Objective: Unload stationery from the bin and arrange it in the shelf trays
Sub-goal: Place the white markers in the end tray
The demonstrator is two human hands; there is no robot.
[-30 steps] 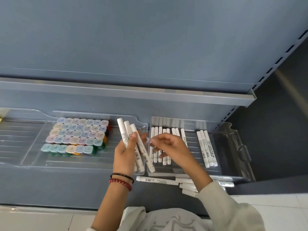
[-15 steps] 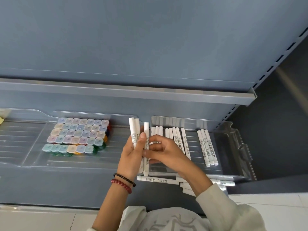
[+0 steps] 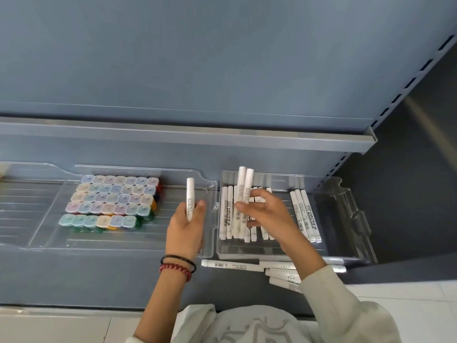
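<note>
Right hand (image 3: pixel 267 214) pinches two pens (image 3: pixel 243 184) over the pen tray (image 3: pixel 329 226), probably to lay them in rows; left hand (image 3: pixel 185 226), beside the tray, grips one pen (image 3: pixel 190 194).

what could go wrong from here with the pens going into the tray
The right hand pinches two pens above the pen row in the clear tray; set down askew, they could knock that row out of line.
Loose pens lie on the shelf ledge beneath the right sleeve; the forearm might sweep them off.
The left hand grips a single pen by its lower end; it could slip.
</note>
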